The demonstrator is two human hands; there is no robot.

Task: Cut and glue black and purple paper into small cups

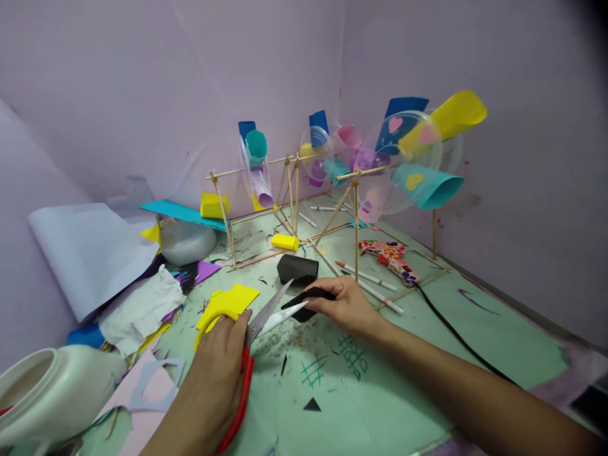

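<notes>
My left hand (216, 370) is closed round the red and yellow handles of a pair of scissors (268, 313). The blades are open and point right, towards a small black paper piece (311, 296). My right hand (349, 307) pinches that black piece just above the green table (403, 392), with the blade tips at its left edge. A black paper roll (297, 268) lies just behind the hands. Small black offcuts (312, 405) lie on the table in front of them.
A stick frame (289, 190) with clear discs and coloured paper cones stands at the back by the wall. A glue gun (389, 256) with a black cord (456, 335) and pencils (375, 278) lie on the right. Paper scraps (142, 304), yellow paper (232, 299) and a white jar (52, 389) crowd the left.
</notes>
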